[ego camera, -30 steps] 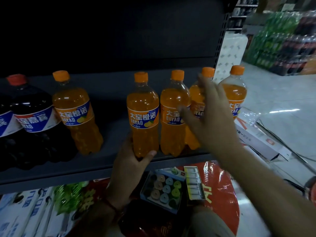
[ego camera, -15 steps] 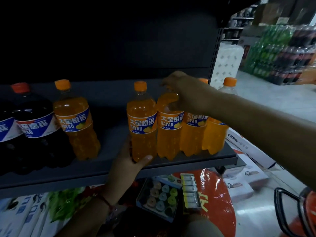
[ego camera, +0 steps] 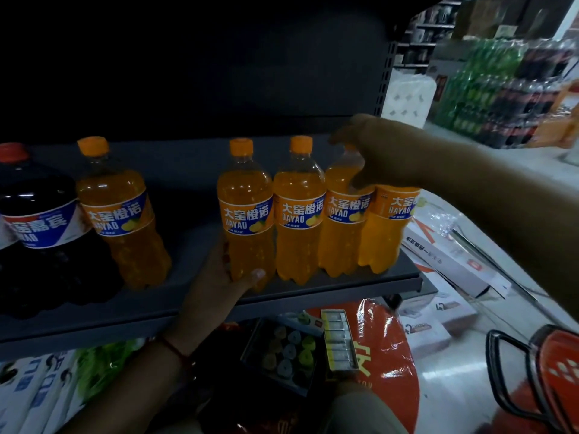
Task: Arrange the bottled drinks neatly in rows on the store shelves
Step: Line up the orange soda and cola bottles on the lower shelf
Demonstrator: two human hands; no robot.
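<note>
1. Four orange bottles [ego camera: 299, 211] stand in a touching row at the shelf's [ego camera: 94, 311] right end.
2. Left hand [ego camera: 216, 286] grips the leftmost bottle's base.
3. Right hand [ego camera: 372, 151] curls over the third bottle's top, apparently gripping it.

Clear glossy plastic bottles [ego camera: 299, 214] carry shiny printed labels [ego camera: 245, 216] and matt orange caps [ego camera: 241, 146]. The shelf [ego camera: 188, 303] looks like matt grey painted metal; the floor [ego camera: 463, 389] is polished.

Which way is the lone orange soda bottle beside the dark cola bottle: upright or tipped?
Upright: the lone orange soda bottle stands on its base, cap up.
</note>
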